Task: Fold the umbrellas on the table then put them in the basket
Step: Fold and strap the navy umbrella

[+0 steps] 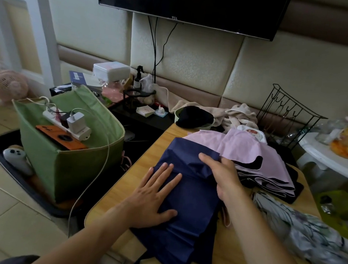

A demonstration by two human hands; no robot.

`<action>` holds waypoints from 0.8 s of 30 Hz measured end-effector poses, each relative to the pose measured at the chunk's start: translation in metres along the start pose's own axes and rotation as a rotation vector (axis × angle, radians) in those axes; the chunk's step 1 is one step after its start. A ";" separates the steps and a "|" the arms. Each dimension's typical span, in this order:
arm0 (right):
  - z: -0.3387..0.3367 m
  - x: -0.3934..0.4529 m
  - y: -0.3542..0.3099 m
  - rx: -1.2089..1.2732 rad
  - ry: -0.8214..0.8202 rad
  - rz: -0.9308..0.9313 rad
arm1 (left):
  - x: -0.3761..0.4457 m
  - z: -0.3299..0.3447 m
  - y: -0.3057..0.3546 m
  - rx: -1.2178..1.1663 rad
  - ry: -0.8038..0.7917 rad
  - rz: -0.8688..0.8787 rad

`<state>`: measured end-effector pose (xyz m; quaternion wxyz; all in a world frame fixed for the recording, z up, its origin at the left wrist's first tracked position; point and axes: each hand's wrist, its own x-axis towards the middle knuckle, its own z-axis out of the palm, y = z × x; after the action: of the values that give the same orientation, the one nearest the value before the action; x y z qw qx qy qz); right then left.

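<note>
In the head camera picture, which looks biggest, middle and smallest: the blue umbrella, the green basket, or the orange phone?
1. Green basket and blue umbrella: about alike, and the umbrella is nearer, so unsure.
2. Orange phone: clearly smallest.

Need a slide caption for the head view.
Left hand flattens navy umbrella; right hand gathers its fabric.

Navy umbrella (pixel 185 210), collapsed, its canopy in loose flat pleats, lying lengthwise on the wooden table (pixel 240 260) under my hands. Pink umbrella (pixel 249 156) with black lining lies crumpled just behind it; the grey floral umbrella (pixel 301 233) lies bunched to my right. Green fabric basket (pixel 64 162) stands open on the floor, left of the table.
</note>
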<state>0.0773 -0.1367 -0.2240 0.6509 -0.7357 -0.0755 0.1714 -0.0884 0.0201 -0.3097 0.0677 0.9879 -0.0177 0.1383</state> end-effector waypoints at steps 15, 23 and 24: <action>-0.046 -0.096 0.045 -0.580 -0.194 -0.671 | 0.011 -0.070 0.024 -1.488 0.312 -0.845; -0.052 -0.107 0.057 -0.798 -0.310 -0.677 | 0.001 -0.080 0.029 -1.429 0.131 -0.825; -0.053 -0.107 0.058 -0.799 -0.307 -0.682 | -0.001 -0.081 0.028 -1.404 0.097 -0.805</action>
<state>-0.0099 -0.2303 -0.2594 0.3211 -0.8260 -0.4631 0.0143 -0.1128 0.0035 -0.2287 0.7172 0.6386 0.2595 0.1026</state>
